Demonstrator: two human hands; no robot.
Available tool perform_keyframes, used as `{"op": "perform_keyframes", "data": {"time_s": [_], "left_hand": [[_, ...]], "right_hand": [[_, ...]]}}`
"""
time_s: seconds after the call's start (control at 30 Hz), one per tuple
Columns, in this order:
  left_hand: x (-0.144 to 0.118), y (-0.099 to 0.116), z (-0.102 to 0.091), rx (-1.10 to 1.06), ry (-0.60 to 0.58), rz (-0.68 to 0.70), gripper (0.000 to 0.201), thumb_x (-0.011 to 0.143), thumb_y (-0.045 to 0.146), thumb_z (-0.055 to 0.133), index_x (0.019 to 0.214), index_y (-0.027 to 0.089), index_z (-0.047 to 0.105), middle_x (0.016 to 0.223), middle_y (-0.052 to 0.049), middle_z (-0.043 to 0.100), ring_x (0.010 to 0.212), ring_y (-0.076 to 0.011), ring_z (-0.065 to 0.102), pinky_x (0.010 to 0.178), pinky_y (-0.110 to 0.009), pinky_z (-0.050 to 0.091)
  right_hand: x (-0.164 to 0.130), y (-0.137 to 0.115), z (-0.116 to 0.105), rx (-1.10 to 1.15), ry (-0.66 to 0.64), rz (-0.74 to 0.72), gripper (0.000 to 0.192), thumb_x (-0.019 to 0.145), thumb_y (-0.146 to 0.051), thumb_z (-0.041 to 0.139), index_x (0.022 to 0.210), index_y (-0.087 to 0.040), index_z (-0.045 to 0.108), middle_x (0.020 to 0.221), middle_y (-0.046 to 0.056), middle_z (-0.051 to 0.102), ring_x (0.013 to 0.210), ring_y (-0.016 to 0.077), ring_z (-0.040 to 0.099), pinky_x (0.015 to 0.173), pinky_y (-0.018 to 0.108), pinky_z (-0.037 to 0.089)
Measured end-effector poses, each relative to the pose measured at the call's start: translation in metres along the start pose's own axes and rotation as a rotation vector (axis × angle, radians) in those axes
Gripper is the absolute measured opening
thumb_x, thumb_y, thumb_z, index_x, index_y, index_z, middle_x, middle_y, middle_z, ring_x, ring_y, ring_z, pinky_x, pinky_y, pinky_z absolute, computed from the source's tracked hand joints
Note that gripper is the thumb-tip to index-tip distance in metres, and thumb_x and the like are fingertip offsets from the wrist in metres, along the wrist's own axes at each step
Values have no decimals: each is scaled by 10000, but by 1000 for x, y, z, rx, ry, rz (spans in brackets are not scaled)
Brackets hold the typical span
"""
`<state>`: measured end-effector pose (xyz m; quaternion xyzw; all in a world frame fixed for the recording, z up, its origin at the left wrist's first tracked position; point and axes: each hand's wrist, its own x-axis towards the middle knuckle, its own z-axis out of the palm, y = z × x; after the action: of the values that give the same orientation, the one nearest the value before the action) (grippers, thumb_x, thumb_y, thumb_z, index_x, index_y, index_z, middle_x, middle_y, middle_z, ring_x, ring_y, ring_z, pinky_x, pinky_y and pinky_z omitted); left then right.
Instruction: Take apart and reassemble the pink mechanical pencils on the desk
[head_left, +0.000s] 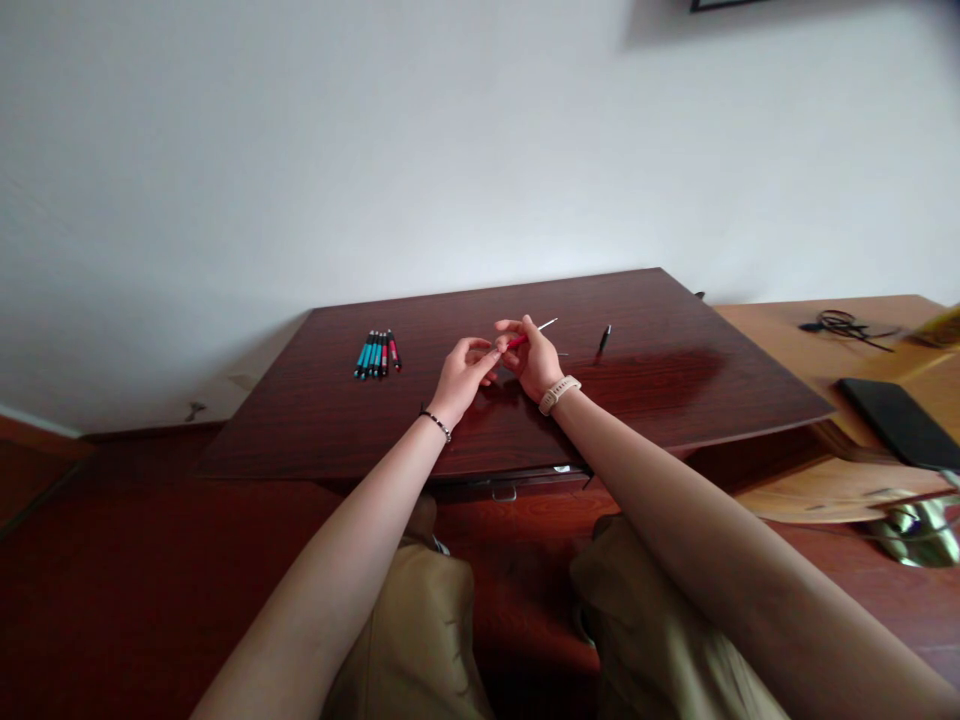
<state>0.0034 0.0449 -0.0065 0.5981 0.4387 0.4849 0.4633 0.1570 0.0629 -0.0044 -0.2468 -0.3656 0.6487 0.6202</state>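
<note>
Both hands meet above the dark wooden table (330, 420). My right hand (536, 365) is closed around a pink pen barrel (517, 342), held at a slant. A thin pale rod (550, 324) sticks out past the right fingers, up and to the right; whether it joins the barrel is hidden. At the barrel's lower left end, the thumb and fingertips of my left hand (463, 378) are pinched together. On the table to the right lies a short black pen piece (604, 338). A thin small item (563, 354) shows just beside my right hand.
Several blue and pink pens (378, 354) lie in a row on the table's left. A lighter wooden desk (780, 330) adjoins at right, bearing a black cable (844, 325) and a dark phone-like slab (900, 420). The white wall (450, 150) stands behind the table.
</note>
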Motion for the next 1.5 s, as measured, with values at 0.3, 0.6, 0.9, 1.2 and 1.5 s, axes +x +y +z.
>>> {"op": "perform_keyframes", "data": {"time_s": [0.3, 0.6, 0.9, 1.2, 1.5], "left_hand": [[2, -5, -1, -17, -4, 86, 364, 909, 442, 783, 1161, 178, 768, 1144, -113, 792, 987, -230, 736, 746, -291, 578], [4, -12, -2, 124, 2, 154, 274, 935, 418, 746, 1060, 177, 781, 970, -65, 787, 825, -180, 673, 707, -273, 514], [3, -7, -2, 171, -15, 92, 356, 1001, 523, 636, 1051, 184, 735, 939, -66, 764, 719, -160, 667, 607, -255, 488], [1, -5, 0, 238, 32, 68, 472, 1058, 557, 518, 791, 191, 650, 650, -13, 607, 565, -128, 551, 556, -263, 406], [3, -10, 1, 221, 56, 116, 323, 987, 506, 655, 875, 203, 639, 714, 1, 623, 606, -129, 583, 607, -262, 453]], "right_hand": [[-6, 2, 8, -77, 22, -121, 414, 856, -537, 846, 1138, -279, 688, 665, -74, 643, 483, 71, 440, 466, 203, 350], [-8, -2, 7, -234, 16, -243, 523, 972, -757, 594, 1170, -286, 706, 734, -19, 727, 478, 87, 484, 453, 217, 385], [2, 7, -2, -99, 90, -133, 431, 993, -664, 637, 977, -238, 698, 750, 4, 731, 522, 93, 527, 495, 215, 426], [9, 8, -11, 65, 227, -80, 343, 1039, -546, 608, 942, -228, 695, 778, -15, 724, 509, 77, 478, 507, 214, 422], [9, 4, -10, 113, 271, -75, 332, 1036, -538, 613, 915, -235, 672, 744, -12, 718, 497, 90, 480, 476, 228, 413]]}}
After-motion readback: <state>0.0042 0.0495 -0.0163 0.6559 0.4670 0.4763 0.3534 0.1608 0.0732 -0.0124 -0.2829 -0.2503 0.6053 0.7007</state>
